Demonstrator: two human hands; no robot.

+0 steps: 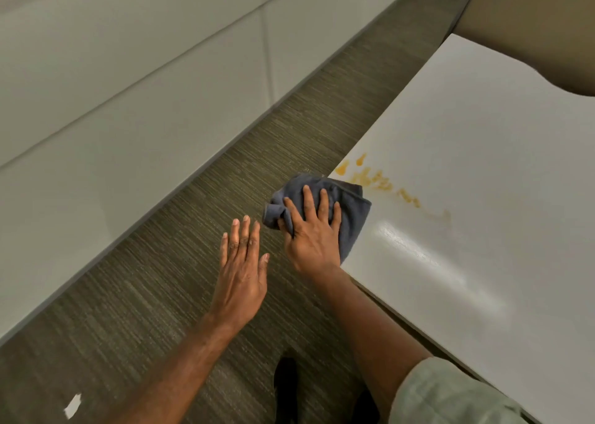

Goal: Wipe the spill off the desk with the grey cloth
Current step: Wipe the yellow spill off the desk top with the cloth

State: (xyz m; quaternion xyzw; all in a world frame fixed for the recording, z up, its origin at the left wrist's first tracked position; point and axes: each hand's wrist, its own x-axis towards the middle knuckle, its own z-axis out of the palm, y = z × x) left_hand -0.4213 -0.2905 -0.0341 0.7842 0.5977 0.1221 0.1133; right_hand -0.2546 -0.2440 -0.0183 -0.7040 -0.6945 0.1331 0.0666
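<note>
Right hand [314,233] is flat on the grey cloth [347,211], fingers [323,203] spread and pressing it down at the near corner of the white counter [483,198], part of the cloth bunched over the edge. The orange spill [376,182] streaks the counter just beyond the cloth, touching its far side. Left hand [241,272] hovers open over the carpeted floor [161,278], fingers straight and close together, holding nothing.
</note>
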